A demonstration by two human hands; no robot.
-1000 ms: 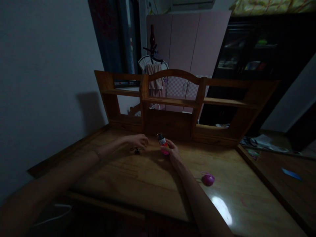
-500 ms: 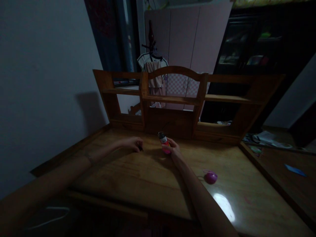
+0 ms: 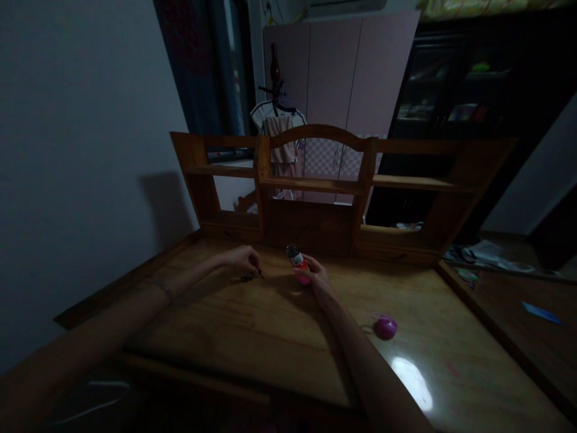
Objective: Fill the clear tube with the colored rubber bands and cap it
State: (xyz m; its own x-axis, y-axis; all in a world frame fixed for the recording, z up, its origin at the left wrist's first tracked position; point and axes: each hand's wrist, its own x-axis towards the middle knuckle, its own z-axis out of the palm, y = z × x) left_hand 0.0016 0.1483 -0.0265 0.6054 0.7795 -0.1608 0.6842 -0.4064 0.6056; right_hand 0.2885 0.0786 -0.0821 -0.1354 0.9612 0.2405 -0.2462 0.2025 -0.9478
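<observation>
Pink-and-black container [image 3: 296, 258] is in the right hand [image 3: 316, 278], over the middle of the wooden desk [image 3: 270, 337], tilted with its dark top to the left and away from the person. The right fingers and thumb are closed around its lower part, so this part is mostly covered; a pale label shows, but its print is too small to read. Whether the base touches the desk, I cannot tell. The left hand [image 3: 242, 260] is bent down above some small dark pieces [image 3: 246, 279], with fingertips near to each other — whether they pinch 1 of these pieces, the dim light does not let me say, and their shape is also unclear. To the right of the right forearm [image 3: 356, 349] lies a purple round object [image 3: 385, 328] with a thin loop. This forearm is cut by the bottom edge, the left forearm [image 3: 112, 319] by the left edge. Behind the desk shelf [image 3: 311, 186], hanging clothes [image 3: 279, 129] are partly hidden — and the contents of the dark cabinet [image 3: 444, 90] are hard to recognise.
</observation>
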